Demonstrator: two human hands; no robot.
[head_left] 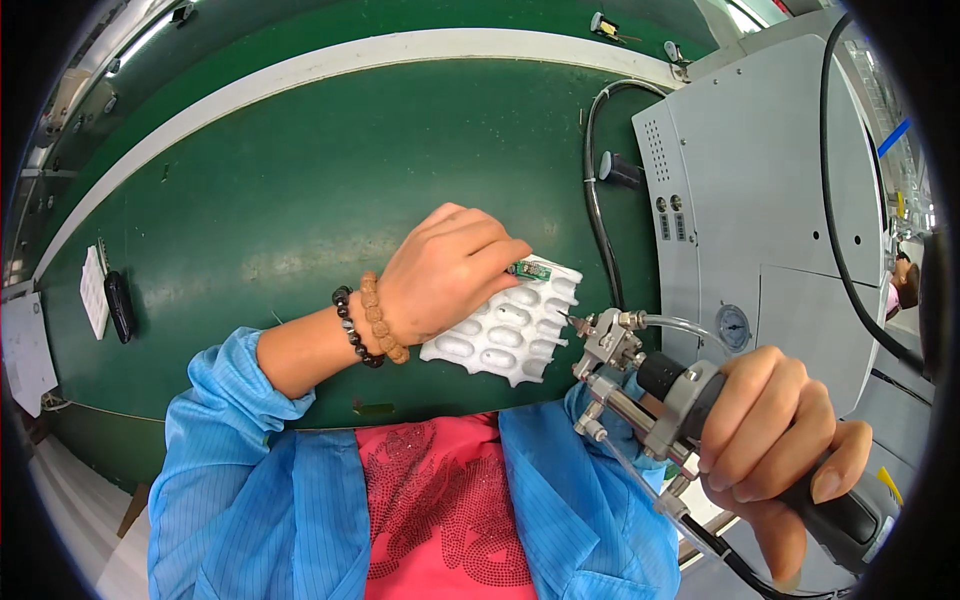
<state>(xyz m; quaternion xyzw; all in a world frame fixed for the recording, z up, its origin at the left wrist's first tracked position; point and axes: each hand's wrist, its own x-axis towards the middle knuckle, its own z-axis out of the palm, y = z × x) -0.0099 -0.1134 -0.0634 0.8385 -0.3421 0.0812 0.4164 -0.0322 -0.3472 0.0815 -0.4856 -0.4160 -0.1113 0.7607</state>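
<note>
My left hand (452, 268) is closed at the fingertips, pinching a small green circuit board (531, 271) over the far right corner of a white molded tray (500, 358) with rows of oval pockets. Part of that tray lies beneath the hand and is hidden. My right hand (768, 425) wraps around the black handle of a screwdriver-like power tool (640, 385), which has a metal head and clear hoses. Its narrow tip points left, beside the tray's right edge and apart from the board.
A grey machine cabinet (760, 170) with a pressure gauge (733, 326) stands on the right. A black hose (598, 215) runs along the green table (330, 190). A dark capped cylinder (622, 171) lies by the cabinet. At far left are a dark, slim object (119, 306) and a white tray (95, 292).
</note>
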